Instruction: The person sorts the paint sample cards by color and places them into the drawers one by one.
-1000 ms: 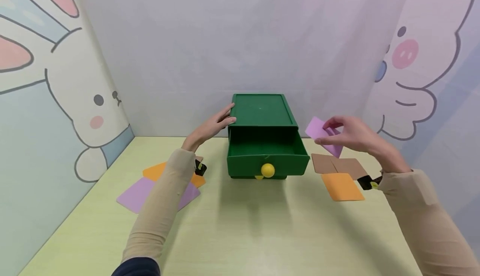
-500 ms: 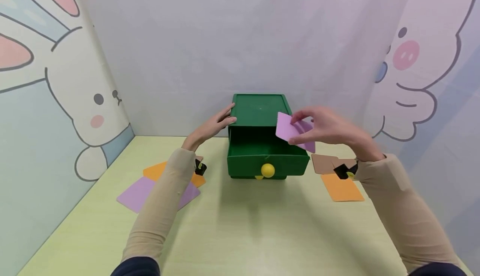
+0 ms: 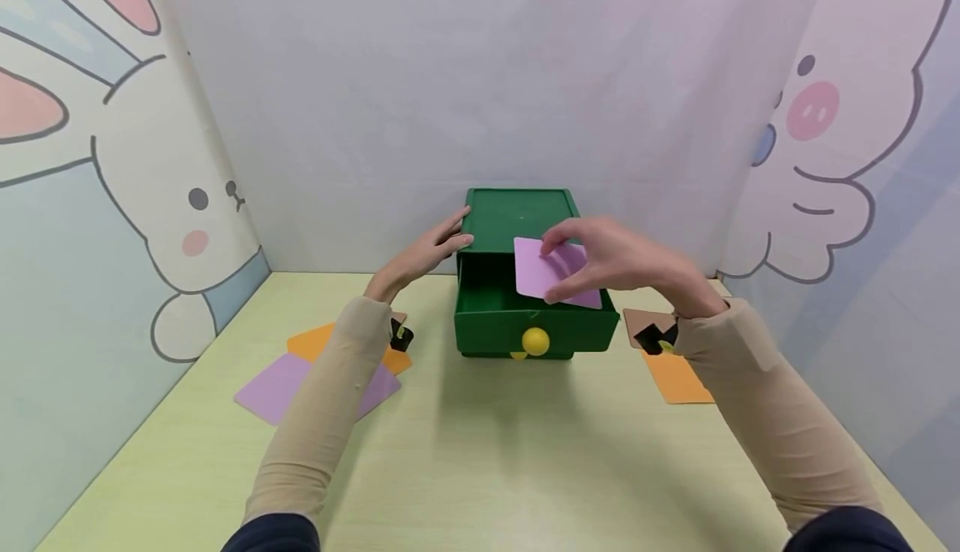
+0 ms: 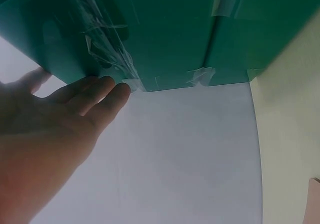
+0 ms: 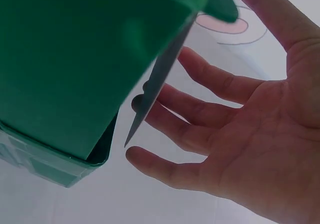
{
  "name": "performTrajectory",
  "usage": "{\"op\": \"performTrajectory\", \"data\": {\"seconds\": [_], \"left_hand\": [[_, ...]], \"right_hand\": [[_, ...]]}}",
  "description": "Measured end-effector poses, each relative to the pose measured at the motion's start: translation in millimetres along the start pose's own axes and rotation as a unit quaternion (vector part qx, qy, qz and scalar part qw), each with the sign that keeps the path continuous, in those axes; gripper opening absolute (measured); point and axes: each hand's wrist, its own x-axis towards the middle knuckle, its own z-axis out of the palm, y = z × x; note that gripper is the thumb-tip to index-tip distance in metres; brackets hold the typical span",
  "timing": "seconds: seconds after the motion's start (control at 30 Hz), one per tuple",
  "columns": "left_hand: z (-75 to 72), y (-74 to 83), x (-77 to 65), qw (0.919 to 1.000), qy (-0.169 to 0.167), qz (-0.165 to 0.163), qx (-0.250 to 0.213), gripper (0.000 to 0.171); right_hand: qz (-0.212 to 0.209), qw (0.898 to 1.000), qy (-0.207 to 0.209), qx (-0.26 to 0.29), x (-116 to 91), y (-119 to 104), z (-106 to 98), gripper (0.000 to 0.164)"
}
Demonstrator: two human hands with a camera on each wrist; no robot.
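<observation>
There is lots of room on the near part of the pale yellow-green surface [image 3: 510,477], between the tan cloth sleeves [image 3: 315,419]. The boxy green plastic cabinet [image 3: 510,218] blocks the middle, and its green plastic drawer [image 3: 487,333] sticks out to the near side. The left hand [image 3: 420,257] blocks the cabinet's left side. The right hand [image 3: 618,258] and a thin, square purple card [image 3: 533,275] cover the drawer's right part; its left part has a gap.
</observation>
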Motion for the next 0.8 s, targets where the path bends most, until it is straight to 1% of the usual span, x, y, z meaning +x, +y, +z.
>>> {"op": "performTrajectory", "data": {"seconds": [0.2, 0.37, 0.5, 0.6, 0.7, 0.8], "left_hand": [[-0.2, -0.1, -1.2, 1.0000, 0.001, 0.002, 0.002, 0.067], [-1.0, -2.3, 0.0, 1.0000, 0.000, 0.001, -0.004, 0.067], [-1.3, -14.5, 6.3, 1.0000, 0.003, 0.002, -0.008, 0.067], [-1.5, -25.7, 11.6, 0.9999, 0.011, 0.004, -0.004, 0.066], [-1.7, -30.5, 13.2, 0.9998, 0.018, 0.009, 0.002, 0.064], [-2.4, -31.0, 13.2, 0.9997, 0.021, 0.014, 0.003, 0.064]], "right_hand": [[-0.012, 1.000, -0.015, -0.003, 3, -3, 2, 0.056], [-0.012, 1.000, -0.025, 0.001, 4, -6, 3, 0.057], [-0.007, 1.000, -0.031, 0.001, 4, -7, 5, 0.057], [-0.008, 0.999, -0.034, 0.001, 5, -7, 7, 0.057], [-0.012, 0.999, -0.035, 0.002, 5, -8, 8, 0.057], [-0.016, 0.999, -0.035, 0.001, 6, -8, 8, 0.057]]}}
